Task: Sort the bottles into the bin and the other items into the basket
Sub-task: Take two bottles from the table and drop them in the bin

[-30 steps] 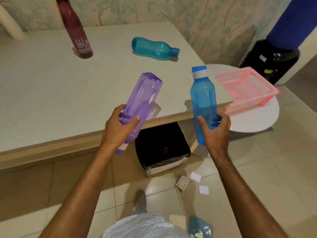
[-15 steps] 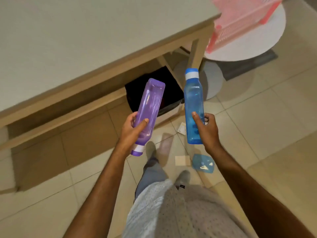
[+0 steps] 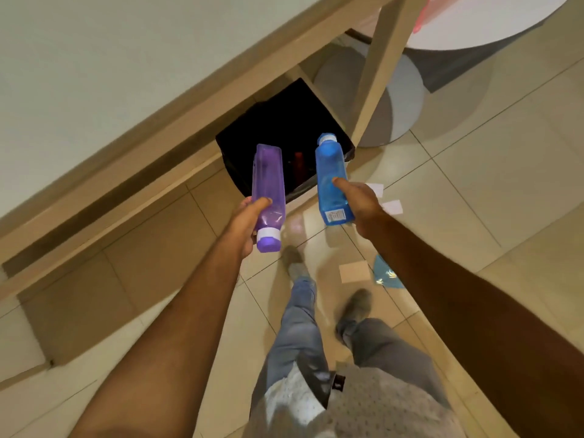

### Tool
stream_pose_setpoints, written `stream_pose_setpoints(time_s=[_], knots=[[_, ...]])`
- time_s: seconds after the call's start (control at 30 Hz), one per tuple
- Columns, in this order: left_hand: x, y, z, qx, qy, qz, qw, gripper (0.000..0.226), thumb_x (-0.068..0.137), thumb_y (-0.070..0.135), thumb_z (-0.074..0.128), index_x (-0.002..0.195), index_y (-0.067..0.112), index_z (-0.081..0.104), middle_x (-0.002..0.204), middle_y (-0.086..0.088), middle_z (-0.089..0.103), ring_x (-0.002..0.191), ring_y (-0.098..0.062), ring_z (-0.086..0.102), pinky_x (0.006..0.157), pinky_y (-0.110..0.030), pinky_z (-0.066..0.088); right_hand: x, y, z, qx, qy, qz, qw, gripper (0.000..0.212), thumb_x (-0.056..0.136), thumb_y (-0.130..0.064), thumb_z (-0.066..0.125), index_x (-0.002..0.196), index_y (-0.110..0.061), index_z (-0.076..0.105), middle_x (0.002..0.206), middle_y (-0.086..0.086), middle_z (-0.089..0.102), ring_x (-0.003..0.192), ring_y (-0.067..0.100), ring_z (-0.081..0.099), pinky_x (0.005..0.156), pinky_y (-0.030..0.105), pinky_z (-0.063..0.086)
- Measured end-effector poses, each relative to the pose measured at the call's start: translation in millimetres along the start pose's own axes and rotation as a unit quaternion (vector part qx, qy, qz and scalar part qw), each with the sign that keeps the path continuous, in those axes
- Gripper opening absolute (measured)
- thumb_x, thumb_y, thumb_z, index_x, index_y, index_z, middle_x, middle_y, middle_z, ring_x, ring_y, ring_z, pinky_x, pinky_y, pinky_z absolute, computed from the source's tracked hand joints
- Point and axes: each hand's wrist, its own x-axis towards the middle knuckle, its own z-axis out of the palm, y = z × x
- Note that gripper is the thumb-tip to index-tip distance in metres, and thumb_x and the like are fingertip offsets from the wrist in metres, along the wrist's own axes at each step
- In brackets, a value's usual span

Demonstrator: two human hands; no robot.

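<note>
My left hand (image 3: 245,224) grips a purple square bottle (image 3: 268,184) with its white-and-purple cap end toward me. My right hand (image 3: 360,200) grips a blue bottle (image 3: 330,178), its cap pointing away, toward the bin. Both bottles hang over the near edge of the black bin (image 3: 252,147), which stands on the floor under the table. Something dark red (image 3: 298,161) shows inside the bin. A pink sliver of the basket (image 3: 425,11) peeks in at the top right on the round white table (image 3: 474,30).
The beige table's top (image 3: 94,58) fills the upper left, and its wooden leg (image 3: 376,67) stands just right of the bin. Paper scraps (image 3: 354,271) and a blue packet (image 3: 387,273) lie on the tiled floor by my feet (image 3: 292,257).
The view has tilted down from the tabletop to the floor. Both hands have carried their bottles down and forward, from above the table edge to over the black bin.
</note>
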Motion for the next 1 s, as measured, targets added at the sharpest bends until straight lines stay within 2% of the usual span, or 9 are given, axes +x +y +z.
stream_pose_setpoints(time_s=[0.13,0.23,0.37,0.43,0.57,0.7,0.8,0.9,1.0], knots=[[49.2,21.0,-2.5,0.033,0.014,-0.008,0.999,0.037,0.087,0.024,0.076,0.117,0.014,0.057,0.095,-0.008,0.071,0.056,-0.016,0.071,0.047,-0.028,0.055,47.8,-9.5,34.1,0.017,-0.003,0.035,0.999,0.052,0.091,-0.037,0.073,0.130,-0.005,0.060,0.121,0.017,0.072,0.098,0.034,0.075,0.088,0.043,0.061],[84.7,35.3,1.8,0.079,0.024,-0.002,0.997,0.033,0.089,0.026,0.076,0.114,0.010,0.062,0.093,-0.009,0.072,0.055,-0.016,0.070,0.045,-0.025,0.053,81.1,-13.6,56.1,-0.003,0.002,0.042,0.999,0.051,0.092,-0.035,0.072,0.127,0.000,0.061,0.121,0.021,0.071,0.096,0.036,0.073,0.076,0.039,0.056],[128.1,46.6,9.4,0.148,0.049,0.021,0.988,0.034,0.088,0.032,0.077,0.110,0.008,0.068,0.091,-0.008,0.072,0.063,-0.018,0.068,0.052,-0.025,0.054,113.6,-15.5,77.1,-0.006,0.009,0.065,0.998,0.048,0.091,-0.042,0.071,0.121,-0.006,0.059,0.111,0.013,0.072,0.077,0.025,0.072,0.064,0.031,0.057],[147.1,50.5,13.2,0.199,0.062,0.049,0.977,0.033,0.088,0.036,0.076,0.105,0.009,0.067,0.097,-0.009,0.072,0.070,-0.020,0.068,0.063,-0.031,0.058,127.4,-13.8,84.1,0.000,0.009,0.072,0.997,0.052,0.091,-0.043,0.071,0.125,-0.007,0.057,0.112,0.012,0.071,0.084,0.024,0.073,0.076,0.036,0.061],[170.1,53.0,16.5,0.231,0.081,0.091,0.965,0.051,0.087,0.039,0.075,0.129,0.016,0.059,0.116,-0.004,0.066,0.092,-0.023,0.066,0.074,-0.031,0.052,145.2,-9.2,95.8,0.010,0.004,0.053,0.999,0.051,0.095,-0.036,0.068,0.132,-0.003,0.055,0.115,0.017,0.069,0.078,0.020,0.067,0.073,0.034,0.057],[181.8,50.4,14.4,0.265,0.096,0.136,0.950,0.059,0.092,0.025,0.069,0.147,0.014,0.048,0.137,-0.007,0.059,0.110,-0.027,0.062,0.081,-0.033,0.054,156.7,4.7,97.0,0.001,-0.049,0.004,0.999,0.061,0.099,-0.038,0.063,0.146,-0.005,0.044,0.135,0.021,0.059,0.109,0.024,0.063,0.097,0.037,0.053],[179.9,42.3,8.3,0.312,0.091,0.137,0.936,0.058,0.097,0.020,0.065,0.151,0.014,0.044,0.149,-0.011,0.052,0.130,-0.030,0.056,0.101,-0.035,0.049,157.2,16.2,94.0,-0.089,-0.044,-0.029,0.995,0.054,0.101,-0.032,0.060,0.147,-0.007,0.045,0.125,0.006,0.053,0.106,0.017,0.056,0.093,0.034,0.051],[168.3,31.4,5.4,0.333,0.086,0.130,0.930,0.053,0.099,0.021,0.062,0.150,0.016,0.047,0.150,-0.008,0.051,0.132,-0.029,0.054,0.101,-0.033,0.047,149.9,22.5,87.6,-0.133,-0.038,-0.038,0.990,0.041,0.101,-0.028,0.059,0.137,-0.009,0.053,0.116,0.002,0.055,0.106,0.017,0.054,0.094,0.032,0.048],[152.6,21.5,8.7,0.343,0.092,0.141,0.924,0.048,0.100,0.024,0.061,0.146,0.019,0.050,0.149,-0.006,0.050,0.132,-0.027,0.054,0.096,-0.031,0.048,136.4,22.7,79.5,-0.175,-0.029,-0.051,0.983,0.052,0.101,-0.028,0.056,0.147,-0.007,0.048,0.142,0.010,0.055,0.130,0.026,0.053,0.110,0.038,0.043]])
